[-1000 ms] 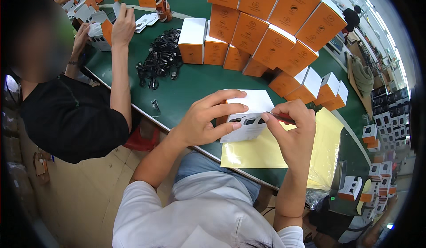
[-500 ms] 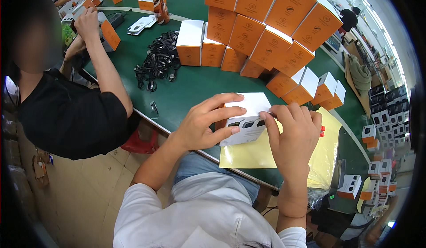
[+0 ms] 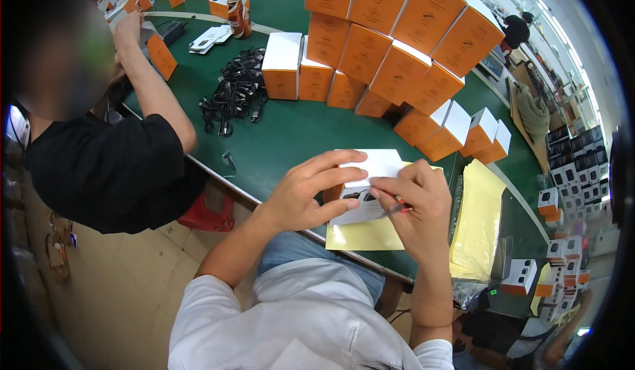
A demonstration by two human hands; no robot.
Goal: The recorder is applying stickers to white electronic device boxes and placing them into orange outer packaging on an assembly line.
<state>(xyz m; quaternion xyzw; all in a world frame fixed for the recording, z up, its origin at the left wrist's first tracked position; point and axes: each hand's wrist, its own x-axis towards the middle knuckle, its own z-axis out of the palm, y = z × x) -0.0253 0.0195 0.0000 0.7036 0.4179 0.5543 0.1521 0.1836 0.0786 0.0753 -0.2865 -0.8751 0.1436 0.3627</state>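
Observation:
A small white box [image 3: 372,162] with orange sides and dark product pictures stands tilted near the table's front edge. My left hand [image 3: 311,191] grips it, fingers over the top and thumb against the picture side. My right hand [image 3: 421,201] is closed at the box's right front edge, its fingertips pinched together at the seam of the top. A small red-handled tool [image 3: 405,209] shows in its grasp; fingers hide much of it, so its exact kind is unclear. Under the box lies a yellow sheet [image 3: 364,236].
Stacked orange-and-white boxes [image 3: 370,52] rise at the back. Left of them lie a heap of black cables [image 3: 237,89] and a bottle [image 3: 239,16]. A pile of yellow sheets [image 3: 477,228] is at right. At left, a co-worker in a black shirt [image 3: 109,171] handles boxes.
My right hand has turned and shifted slightly left along the box's top edge. The red tool, earlier seen beyond that hand's right side, now shows by its fingers, toward the box.

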